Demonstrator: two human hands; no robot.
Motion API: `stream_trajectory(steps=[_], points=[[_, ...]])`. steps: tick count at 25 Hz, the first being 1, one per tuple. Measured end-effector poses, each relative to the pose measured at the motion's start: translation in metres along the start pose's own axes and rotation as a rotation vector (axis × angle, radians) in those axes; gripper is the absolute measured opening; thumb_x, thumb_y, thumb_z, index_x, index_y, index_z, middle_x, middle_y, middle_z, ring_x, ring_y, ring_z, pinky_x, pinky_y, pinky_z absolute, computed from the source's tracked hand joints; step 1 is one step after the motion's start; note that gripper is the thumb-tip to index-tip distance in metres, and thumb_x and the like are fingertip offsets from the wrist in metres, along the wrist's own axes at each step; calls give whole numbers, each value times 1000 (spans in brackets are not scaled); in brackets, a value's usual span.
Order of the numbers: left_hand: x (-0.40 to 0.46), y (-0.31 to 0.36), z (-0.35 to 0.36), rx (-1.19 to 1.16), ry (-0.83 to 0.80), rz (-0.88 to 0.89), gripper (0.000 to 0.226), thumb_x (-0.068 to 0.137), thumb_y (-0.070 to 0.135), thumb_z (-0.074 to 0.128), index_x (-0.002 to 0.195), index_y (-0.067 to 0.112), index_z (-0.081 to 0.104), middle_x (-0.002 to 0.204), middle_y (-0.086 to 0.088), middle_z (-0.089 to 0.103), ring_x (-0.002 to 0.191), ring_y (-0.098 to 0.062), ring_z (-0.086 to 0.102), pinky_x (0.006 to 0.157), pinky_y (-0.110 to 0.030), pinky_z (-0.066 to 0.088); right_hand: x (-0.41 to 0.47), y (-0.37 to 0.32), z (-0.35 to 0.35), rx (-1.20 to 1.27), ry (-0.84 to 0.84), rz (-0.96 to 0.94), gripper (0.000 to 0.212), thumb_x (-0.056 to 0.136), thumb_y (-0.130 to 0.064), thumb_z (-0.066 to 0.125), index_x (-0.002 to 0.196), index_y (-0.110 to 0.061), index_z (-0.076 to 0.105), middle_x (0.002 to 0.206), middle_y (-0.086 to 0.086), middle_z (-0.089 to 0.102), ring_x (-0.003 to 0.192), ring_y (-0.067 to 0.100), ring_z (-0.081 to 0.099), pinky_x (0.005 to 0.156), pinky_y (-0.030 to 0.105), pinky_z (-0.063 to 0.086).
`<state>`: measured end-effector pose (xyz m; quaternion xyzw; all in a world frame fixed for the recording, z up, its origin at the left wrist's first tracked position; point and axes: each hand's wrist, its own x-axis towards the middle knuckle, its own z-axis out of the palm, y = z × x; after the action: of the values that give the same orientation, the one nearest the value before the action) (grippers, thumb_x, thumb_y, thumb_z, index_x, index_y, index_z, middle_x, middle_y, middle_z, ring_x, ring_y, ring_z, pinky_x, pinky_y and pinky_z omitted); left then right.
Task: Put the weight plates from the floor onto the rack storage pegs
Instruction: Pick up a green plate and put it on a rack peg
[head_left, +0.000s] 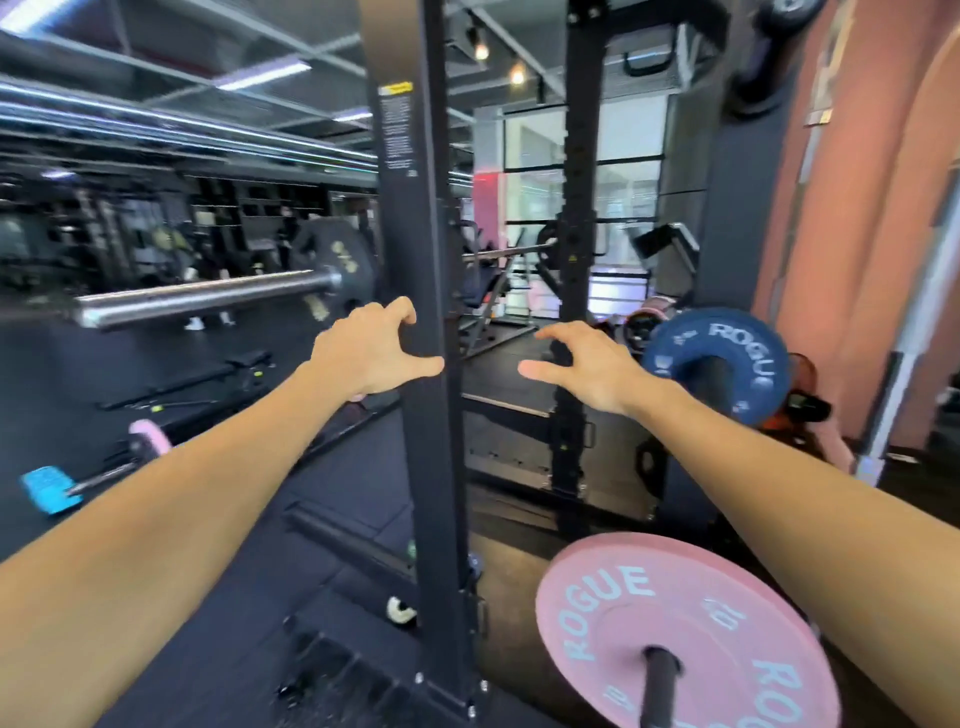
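Observation:
A pink Rogue weight plate (649, 613) hangs on a black storage peg (661, 675) at the lower right. Higher up on the right, a blue Rogue plate (727, 338) sits on another peg of the black rack, whose upright (421, 260) runs down the middle. My left hand (366, 351) is stretched out in front of that upright with fingers spread and nothing in it. My right hand (589, 364) is held out just right of the upright, also with spread fingers and holding nothing, a little left of the blue plate.
A barbell (208, 299) loaded with a black plate (337, 265) rests across the rack at left. On the dark floor at far left lies another bar with a pink plate (150, 439) and a light blue plate (49, 488). A salmon wall stands at right.

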<state>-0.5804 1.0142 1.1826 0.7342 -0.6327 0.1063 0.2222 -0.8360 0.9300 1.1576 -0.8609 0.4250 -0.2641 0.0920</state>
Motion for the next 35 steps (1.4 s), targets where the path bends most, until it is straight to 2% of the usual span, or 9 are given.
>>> stream_trajectory(steps=[4,8,12,15,18,22,25,28,35], points=[[-34,-95,-25,72,-4,-156,71,66,74,61,120,31,46,106,2,55,93,-24,53,75,-36,42,34,-66,60,87,-97,-137,67,82,-66,56,138,-30,44,145,-2,42,135,22,38,109,51,31],[-78,-193,-56,173,8,-343,65,71,70,63,121,31,47,114,1,53,103,-27,54,78,-37,42,65,-150,125,169,-202,-260,63,79,-66,60,131,-32,50,137,-6,48,127,19,45,106,47,35],[-119,-283,-95,246,59,-494,68,70,72,64,121,31,47,116,-2,55,107,-29,54,85,-41,46,105,-241,189,205,-265,-406,89,66,-87,46,134,-30,48,131,-3,49,125,25,44,106,49,36],[-150,-343,-130,299,72,-595,70,70,72,64,123,30,47,118,-4,55,110,-30,54,88,-43,47,126,-314,226,246,-314,-502,72,80,-69,55,139,-29,43,141,-2,44,131,23,39,108,45,32],[-183,-405,-162,342,90,-707,69,67,73,64,120,31,48,118,-5,58,109,-30,56,89,-44,48,145,-387,268,311,-366,-614,70,82,-64,58,139,-28,42,144,-2,42,130,18,45,107,44,36],[-213,-464,-190,396,84,-832,69,67,74,64,119,31,47,113,-5,57,105,-32,57,88,-44,49,170,-456,312,394,-408,-678,67,83,-61,59,140,-31,41,143,-2,39,117,26,55,84,35,47],[-220,-501,-204,426,76,-888,72,69,74,64,123,30,46,114,-6,55,104,-33,57,89,-46,49,199,-494,341,397,-424,-719,70,79,-68,57,138,-34,41,144,-2,39,123,26,49,92,47,49],[-216,-540,-211,441,105,-926,72,71,73,62,126,31,45,117,-5,54,104,-33,56,89,-45,49,234,-528,374,404,-408,-769,70,80,-68,56,138,-31,42,144,-1,40,130,22,41,105,47,39],[-155,-649,-198,440,119,-938,70,73,71,62,128,30,46,122,-4,54,99,-28,53,90,-46,48,339,-595,457,360,-402,-811,77,78,-70,56,141,-29,37,150,-2,36,136,22,35,109,53,32]])
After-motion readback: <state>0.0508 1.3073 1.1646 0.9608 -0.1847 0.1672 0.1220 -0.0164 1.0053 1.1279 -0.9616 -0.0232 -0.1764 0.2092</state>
